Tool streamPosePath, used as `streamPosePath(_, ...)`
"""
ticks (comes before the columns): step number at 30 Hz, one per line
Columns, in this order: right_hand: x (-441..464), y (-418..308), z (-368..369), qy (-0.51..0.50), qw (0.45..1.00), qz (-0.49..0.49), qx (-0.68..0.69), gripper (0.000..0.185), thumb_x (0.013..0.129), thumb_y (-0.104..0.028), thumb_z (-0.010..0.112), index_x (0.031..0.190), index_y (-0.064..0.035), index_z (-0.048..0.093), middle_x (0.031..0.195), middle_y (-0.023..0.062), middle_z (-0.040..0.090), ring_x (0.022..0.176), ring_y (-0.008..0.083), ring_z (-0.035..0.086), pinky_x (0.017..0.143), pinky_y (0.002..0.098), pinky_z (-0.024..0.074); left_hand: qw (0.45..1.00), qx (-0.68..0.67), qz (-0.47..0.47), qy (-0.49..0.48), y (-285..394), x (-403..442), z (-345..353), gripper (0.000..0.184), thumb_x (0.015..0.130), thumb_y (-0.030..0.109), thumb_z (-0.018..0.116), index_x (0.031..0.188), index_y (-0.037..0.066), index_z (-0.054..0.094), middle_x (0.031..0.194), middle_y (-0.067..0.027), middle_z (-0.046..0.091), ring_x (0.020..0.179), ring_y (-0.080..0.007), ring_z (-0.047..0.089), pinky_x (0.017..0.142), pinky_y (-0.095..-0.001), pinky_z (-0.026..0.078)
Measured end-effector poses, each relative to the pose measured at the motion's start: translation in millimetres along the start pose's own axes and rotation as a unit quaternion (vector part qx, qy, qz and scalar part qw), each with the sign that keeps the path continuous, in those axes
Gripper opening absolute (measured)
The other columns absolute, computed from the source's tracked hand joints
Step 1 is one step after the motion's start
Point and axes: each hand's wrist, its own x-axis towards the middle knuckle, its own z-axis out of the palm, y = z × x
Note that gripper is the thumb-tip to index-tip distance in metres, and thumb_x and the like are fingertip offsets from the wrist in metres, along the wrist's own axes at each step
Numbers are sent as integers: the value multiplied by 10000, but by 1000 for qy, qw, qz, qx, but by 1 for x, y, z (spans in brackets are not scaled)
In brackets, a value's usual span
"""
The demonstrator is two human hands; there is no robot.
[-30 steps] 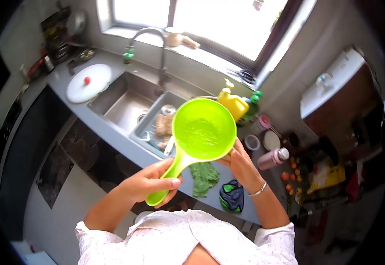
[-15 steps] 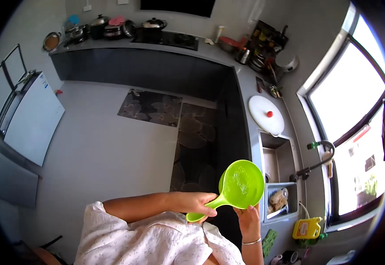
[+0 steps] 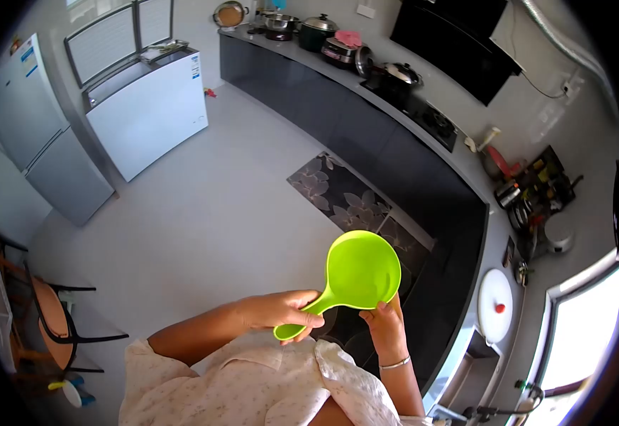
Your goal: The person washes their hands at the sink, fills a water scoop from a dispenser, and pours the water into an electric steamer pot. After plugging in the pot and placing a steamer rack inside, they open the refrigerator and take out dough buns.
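A bright green water ladle (image 3: 363,270) with a wide bowl is held in front of my body, its handle pointing left toward me. My left hand (image 3: 286,312) is closed around the handle, thumb on top. My right hand (image 3: 386,331) grips the near right side of the bowl, with its thumb at the rim and its fingers hidden beneath. The bowl faces up; whether liquid lies in it is hard to make out at this moment.
A white chest freezer (image 3: 150,113) with its lids up stands beside a grey refrigerator (image 3: 57,135). Chairs (image 3: 57,312) are at lower left. Dark cabinets (image 3: 338,106) with pots on top curve along the back and right. A floor mat (image 3: 338,192) lies ahead; a sink (image 3: 469,376) is at right.
My view and body have turned left, away from the sink, bringing the freezer, refrigerator and chairs into view. Both hands still hold the ladle; the water seen rippling in it earlier is less distinct.
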Motion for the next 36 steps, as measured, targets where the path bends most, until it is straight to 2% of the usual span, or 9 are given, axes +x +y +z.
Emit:
streamPosePath(3, 59, -5, 7, -57, 998, 26, -22, 600, 836, -270, 672, 1354, -112, 411, 1166, 48, 574, 1035, 162, 593, 802, 275, 522, 997, -15, 22, 70, 16, 1, -18, 292, 959, 268, 552, 1116, 40, 456, 669, -58, 554, 469, -112, 511, 427, -229, 404)
streamPosePath(8, 150, -24, 21, -128, 987, 80, -56, 682, 836, -240, 649, 1428, -101, 341, 1211, 49, 545, 1045, 161, 552, 826, 302, 483, 981, -36, 52, 182, 42, 16, -46, 459, 947, 190, 553, 1336, 16, 382, 665, -39, 499, 539, -106, 511, 433, -252, 413)
streamPosePath(12, 236, -34, 44, -214, 963, 140, -88, 782, 836, -219, 647, 1493, -139, 231, 1252, 81, 517, 1101, 155, 500, 854, 287, 447, 962, -79, 98, 243, 61, 30, -80, 437, 930, 154, 554, 1316, 12, 407, 702, -49, 513, 518, -111, 504, 422, -253, 416)
streamPosePath(18, 335, -28, 101, -279, 939, 167, -115, 819, 830, -256, 655, 1502, -152, 198, 1261, 98, 514, 1105, 159, 488, 861, 298, 433, 916, -180, 133, 333, 97, 22, -145, 479, 874, 181, 614, 1285, 3, 442, 798, -75, 531, 500, -127, 528, 398, -264, 436)
streamPosePath(25, 450, -2, 189, -306, 930, 177, -104, 794, 852, -223, 628, 1508, -154, 186, 1246, 78, 518, 1102, 161, 484, 884, 305, 412, 907, -172, 189, 334, 133, -3, -271, 524, 860, 196, 647, 1295, -1, 431, 821, -72, 534, 522, -128, 546, 414, -267, 460)
streamPosePath(29, 516, 2, 241, -301, 929, 194, -89, 772, 863, -201, 609, 1508, -157, 187, 1226, 63, 524, 1098, 152, 484, 888, 307, 411, 907, -194, 163, 337, 180, -21, -341, 516, 869, 200, 637, 1297, -1, 431, 828, -59, 541, 544, -124, 556, 436, -262, 470)
streamPosePath(32, 565, 0, 273, -286, 934, 189, -99, 663, 858, -172, 582, 1457, -138, 299, 1283, 36, 487, 1094, 139, 495, 886, 299, 442, 910, -193, 172, 322, 212, -27, -393, 500, 879, 203, 627, 1288, -11, 436, 834, -57, 547, 566, -121, 562, 451, -258, 472)
streamPosePath(34, 604, 5, 289, -291, 934, 193, -78, 758, 866, -172, 593, 1508, -164, 190, 1188, 50, 533, 1069, 138, 492, 888, 307, 419, 902, -209, 187, 328, 235, -26, -427, 485, 891, 204, 614, 1281, -23, 438, 847, -59, 555, 578, -119, 563, 466, -257, 476)
streamPosePath(36, 641, 9, 303, -286, 936, 192, -74, 754, 866, -169, 591, 1507, -163, 193, 1186, 49, 533, 1061, 138, 495, 885, 308, 424, 904, -208, 190, 321, 256, -24, -461, 478, 895, 199, 609, 1282, -24, 437, 851, -62, 559, 587, -120, 564, 480, -260, 479)
